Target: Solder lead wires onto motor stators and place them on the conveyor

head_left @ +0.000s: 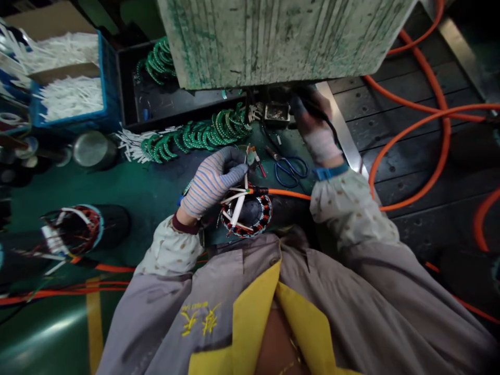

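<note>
My left hand (216, 179), in a striped glove, pinches a wire lead in a white sleeve (246, 179). The lead rises from a ring-shaped motor stator (267, 213) with red windings and white sleeves, close to my body. An orange cable (289, 194) joins the stator from the right. My right hand (318, 130), gloved and blurred, is closed around something dark beside a small metal box (276, 113); a black cord runs over that wrist. Blue-handled scissors (289, 171) lie between my hands. Short red and white wire ends (258, 162) show by my left fingertips.
Green curved boards (203, 134) and white sleeves (135, 146) lie behind my left hand. A blue bin (111, 83) holds white tubes. A grey panel (281, 41) overhangs the bench. Another stator (113, 224) stands left; orange hoses (445, 130) loop right.
</note>
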{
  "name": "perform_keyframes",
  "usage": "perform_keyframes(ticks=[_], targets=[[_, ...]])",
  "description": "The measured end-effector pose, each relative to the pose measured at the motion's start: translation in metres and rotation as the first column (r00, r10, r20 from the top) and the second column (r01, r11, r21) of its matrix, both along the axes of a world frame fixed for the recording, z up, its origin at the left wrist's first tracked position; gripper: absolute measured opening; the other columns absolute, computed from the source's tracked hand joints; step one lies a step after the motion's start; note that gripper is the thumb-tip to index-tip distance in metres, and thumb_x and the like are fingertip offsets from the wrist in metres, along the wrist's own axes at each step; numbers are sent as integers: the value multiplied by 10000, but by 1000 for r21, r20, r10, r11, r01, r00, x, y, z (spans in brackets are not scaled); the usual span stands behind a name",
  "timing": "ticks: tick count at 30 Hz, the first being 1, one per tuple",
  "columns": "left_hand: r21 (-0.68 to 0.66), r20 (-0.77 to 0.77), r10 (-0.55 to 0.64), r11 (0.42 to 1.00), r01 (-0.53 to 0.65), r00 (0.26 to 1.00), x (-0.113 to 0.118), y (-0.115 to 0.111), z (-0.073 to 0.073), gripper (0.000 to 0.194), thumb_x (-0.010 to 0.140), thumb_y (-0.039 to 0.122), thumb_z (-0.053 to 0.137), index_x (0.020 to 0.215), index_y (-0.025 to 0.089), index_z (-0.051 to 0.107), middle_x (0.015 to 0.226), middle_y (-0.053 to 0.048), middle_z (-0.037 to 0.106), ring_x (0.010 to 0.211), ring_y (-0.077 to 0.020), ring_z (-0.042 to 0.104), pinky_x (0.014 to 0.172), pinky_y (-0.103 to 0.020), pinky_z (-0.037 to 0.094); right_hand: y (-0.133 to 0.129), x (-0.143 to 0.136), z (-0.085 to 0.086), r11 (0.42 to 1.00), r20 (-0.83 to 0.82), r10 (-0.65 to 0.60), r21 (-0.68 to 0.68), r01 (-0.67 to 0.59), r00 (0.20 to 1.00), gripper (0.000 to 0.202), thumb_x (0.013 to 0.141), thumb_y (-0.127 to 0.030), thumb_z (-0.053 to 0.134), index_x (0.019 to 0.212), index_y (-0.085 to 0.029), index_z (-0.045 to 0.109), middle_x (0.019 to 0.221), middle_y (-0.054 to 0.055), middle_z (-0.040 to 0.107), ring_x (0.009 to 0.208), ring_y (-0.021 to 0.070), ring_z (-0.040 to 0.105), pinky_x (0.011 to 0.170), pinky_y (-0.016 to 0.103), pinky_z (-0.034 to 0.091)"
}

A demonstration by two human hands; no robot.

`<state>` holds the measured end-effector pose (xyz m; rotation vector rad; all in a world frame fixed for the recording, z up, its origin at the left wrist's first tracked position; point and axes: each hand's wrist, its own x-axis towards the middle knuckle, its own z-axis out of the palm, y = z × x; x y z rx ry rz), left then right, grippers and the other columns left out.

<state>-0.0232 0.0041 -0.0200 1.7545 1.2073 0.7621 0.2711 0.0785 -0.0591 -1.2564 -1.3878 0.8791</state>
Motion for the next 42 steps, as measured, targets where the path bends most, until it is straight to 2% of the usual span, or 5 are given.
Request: perform_keyframes(ticks=[8, 19, 28, 33, 42], targets=[[11, 53, 31, 999, -32, 998, 5, -4, -3, 178, 978, 420, 758, 993, 248, 714, 989, -27, 830, 930, -248, 740, 887, -350, 600, -136, -63, -1, 935, 505, -187, 355, -5, 843, 349, 1143, -374, 651, 1288, -257, 946, 1150, 116, 860, 1037, 330, 816, 962, 507, 683], [-19, 63, 49, 999, -48, 997, 6, -5, -4, 274, 1040, 500, 773, 1025, 227, 789, 952, -25, 809, 884, -231, 749, 814, -336, 595, -116, -67, -8, 949, 481, -149, 314, -12, 864, 403, 1137, -309, 591, 1298, -216, 949, 1233, 141, 832, 1129, 314, 788, 993, 477, 669], [343, -504, 165, 939, 21, 848, 10, -11, -3, 119, 1059, 290, 766, 1097, 199, 833, 1250, -142, 760, 1231, -379, 756, 1101, -522, 636, -115, -60, -9, 969, 717, 66, 121, -217, 694, 342, 1081, -306, 670, 1216, -234, 976, 1109, 124, 820, 1029, 311, 711, 935, 458, 571], [264, -502, 127, 965, 11, 856, 4, -5, -7, 86, 1050, 288, 726, 1033, 219, 774, 1208, -110, 771, 1181, -337, 781, 1150, -480, 670, -156, -48, -25, 890, 562, -239, 453, -53, 792, 326, 1123, -339, 617, 1165, -292, 937, 971, 80, 781, 891, 280, 702, 797, 400, 537], [160, -588, 55, 986, 50, 807, 5, 0, 8, 96, 997, 302, 750, 1017, 214, 786, 1328, -152, 750, 1222, -378, 779, 1156, -519, 684, -181, -35, -40, 882, 512, -168, 460, -104, 842, 302, 1191, -400, 629, 1220, -347, 925, 931, 59, 806, 884, 258, 733, 822, 365, 594]])
